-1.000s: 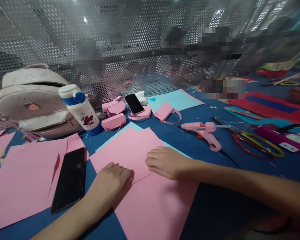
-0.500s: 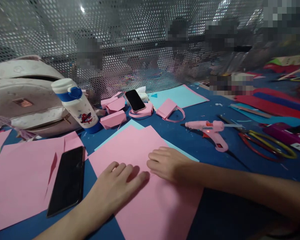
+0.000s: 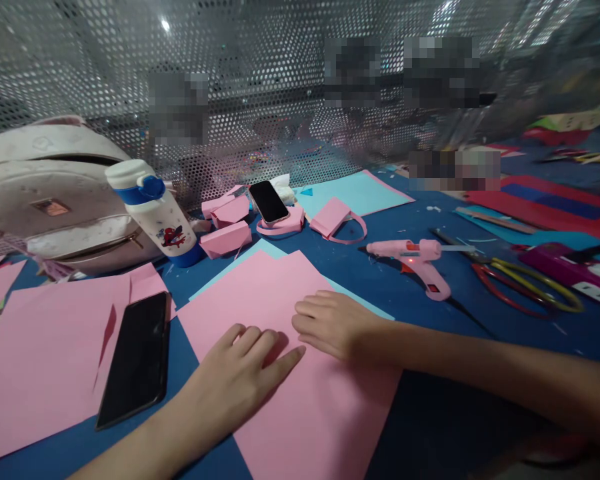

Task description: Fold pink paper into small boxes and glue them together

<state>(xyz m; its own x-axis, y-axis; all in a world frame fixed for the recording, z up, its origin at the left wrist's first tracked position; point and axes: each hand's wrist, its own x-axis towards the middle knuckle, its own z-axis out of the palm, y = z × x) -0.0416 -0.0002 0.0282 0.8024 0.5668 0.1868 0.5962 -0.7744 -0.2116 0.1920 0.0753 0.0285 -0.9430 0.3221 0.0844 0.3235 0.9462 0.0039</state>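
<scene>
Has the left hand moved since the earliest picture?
Yes: the left hand has shifted slightly right, away from the nearer black phone.

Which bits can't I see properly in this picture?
Head view: pink paper, partly covered by left hand and right hand.
Head view: light-blue sheet, partly hidden by the pink paper.
Head view: purple box, cut by the right edge.
Head view: mesh screen, blurring whatever is behind.

Two hands point(image 3: 243, 373) point(image 3: 330, 325), two phones point(image 3: 136, 360) point(image 3: 269, 202), one bottle point(image 3: 155, 217), one glue gun point(image 3: 413, 250)
</scene>
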